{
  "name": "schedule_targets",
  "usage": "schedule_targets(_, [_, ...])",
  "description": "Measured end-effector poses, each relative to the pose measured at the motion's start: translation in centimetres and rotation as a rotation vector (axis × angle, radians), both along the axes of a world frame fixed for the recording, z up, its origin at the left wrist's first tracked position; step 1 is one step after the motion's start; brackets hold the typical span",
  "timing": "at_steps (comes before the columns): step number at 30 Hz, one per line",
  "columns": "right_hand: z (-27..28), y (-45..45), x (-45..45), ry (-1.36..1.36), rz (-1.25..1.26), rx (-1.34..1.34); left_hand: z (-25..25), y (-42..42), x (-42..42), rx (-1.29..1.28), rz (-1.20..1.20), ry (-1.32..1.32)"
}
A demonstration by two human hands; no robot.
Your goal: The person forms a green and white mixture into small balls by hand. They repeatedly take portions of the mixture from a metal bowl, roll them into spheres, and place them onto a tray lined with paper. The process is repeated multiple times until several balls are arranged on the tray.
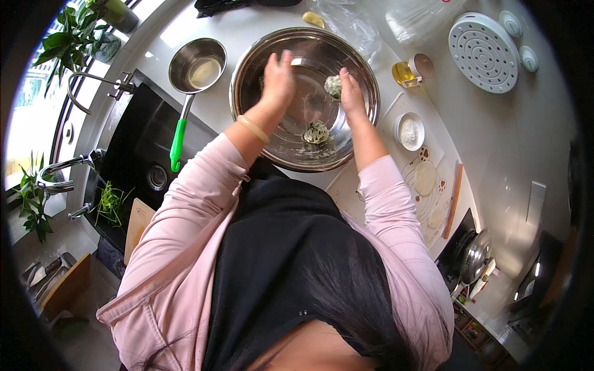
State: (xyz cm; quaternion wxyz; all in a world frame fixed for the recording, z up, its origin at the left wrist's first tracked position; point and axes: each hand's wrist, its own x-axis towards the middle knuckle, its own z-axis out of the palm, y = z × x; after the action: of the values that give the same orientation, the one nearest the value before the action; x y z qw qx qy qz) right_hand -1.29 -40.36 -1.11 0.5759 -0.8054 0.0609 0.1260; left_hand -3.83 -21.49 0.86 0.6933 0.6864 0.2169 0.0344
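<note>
A wide stainless steel bowl (297,162) stands before me on the white counter. Over its left half is my left hand (278,76), blurred, fingers apart, with nothing visible in it. My right hand (351,95), over the bowl's right side, holds a lump of pale dough flecked with green (332,86) against its palm and fingers. A second lump of the same green-flecked dough (316,132) lies on the bowl's floor towards me. Smears of dough or flour mark the steel around it.
At left are a green-handled saucepan (178,141) and a black sink (134,134) with green stalks (110,204). Right of the bowl stand an oil jar (403,73), a dish of white powder (409,132), flattened dough (424,178) on a mat, and a rolling pin (453,199).
</note>
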Motion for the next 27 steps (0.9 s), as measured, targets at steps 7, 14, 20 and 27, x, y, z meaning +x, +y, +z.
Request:
schedule_targets(7, [-0.8, 2.9, 0.2, -0.354, 0.211, -0.651, 4.4, 3.7, -2.1, -0.585, 0.193, 0.136])
schedule_targets(14, [-2.7, 14.6, -0.4, 0.266, 0.245, -0.590, 3.5, 4.5, -2.6, -0.409, 0.237, 0.089])
schedule_targets(20, [-3.1, 10.5, -0.7, 0.363, 0.076, 0.317, 1.5, 5.4, -2.8, -0.502, 0.149, 0.053])
schedule_targets(27, [3.6, 6.7, -3.8, 0.067, 0.317, 0.130, 2.3, 0.6, -2.7, -0.526, -0.064, 0.147])
